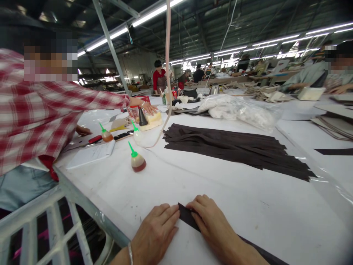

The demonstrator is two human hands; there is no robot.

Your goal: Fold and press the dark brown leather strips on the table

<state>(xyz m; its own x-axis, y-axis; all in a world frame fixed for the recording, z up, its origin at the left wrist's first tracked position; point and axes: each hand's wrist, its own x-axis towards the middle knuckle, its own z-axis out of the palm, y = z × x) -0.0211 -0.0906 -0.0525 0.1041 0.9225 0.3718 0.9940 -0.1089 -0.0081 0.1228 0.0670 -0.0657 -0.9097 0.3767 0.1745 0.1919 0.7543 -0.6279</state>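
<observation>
Vantage: head-worn camera at the near edge of the white table (193,184), on this side of the pile of dark strips (237,149).
Facing: forward and down, out across that pile.
Nearness: close in, with the left hand (156,235) and right hand (217,230) nearer than the pile.

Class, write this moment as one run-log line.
left hand: flat at end of dark brown fabric strip | right hand: flat on strip | table: white | nearby: green-capped squeeze bottle, pile of dark strips
</observation>
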